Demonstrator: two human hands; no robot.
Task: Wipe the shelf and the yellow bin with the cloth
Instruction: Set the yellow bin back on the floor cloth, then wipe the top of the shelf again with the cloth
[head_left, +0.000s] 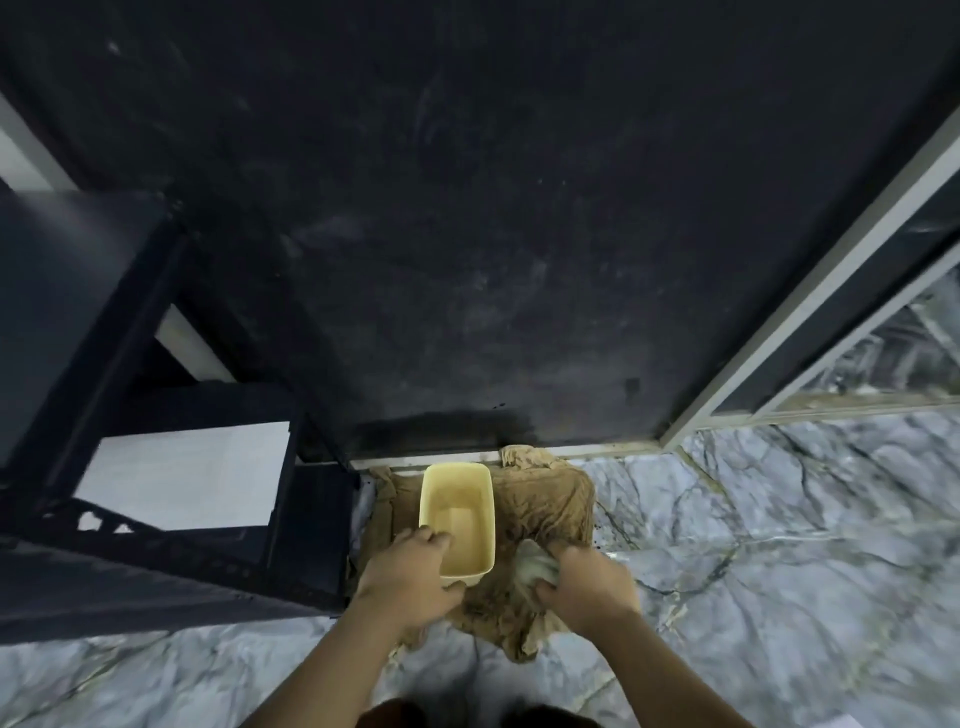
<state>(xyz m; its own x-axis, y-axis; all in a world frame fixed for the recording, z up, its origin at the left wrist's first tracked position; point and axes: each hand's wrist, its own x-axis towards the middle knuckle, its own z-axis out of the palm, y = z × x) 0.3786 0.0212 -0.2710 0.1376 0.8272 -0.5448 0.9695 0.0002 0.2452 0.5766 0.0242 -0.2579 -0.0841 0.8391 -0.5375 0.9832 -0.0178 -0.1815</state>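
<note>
A yellow bin (457, 499) stands open side up on a brown rag (545, 499) spread on the floor by the dark wall. My left hand (410, 577) grips the bin's near left rim, fingers curled over the edge and thumb at the near corner. My right hand (587, 584) holds a bunched pale grey cloth (535, 566) just right of the bin's near right corner. The dark metal shelf (156, 571) stands to the left of the bin.
A white sheet (182, 478) lies on a lower level of the shelf. The floor is grey marble tile (779, 571). A dark wall (467, 234) rises behind the bin, and a metal-framed glass panel (810, 291) runs along the right.
</note>
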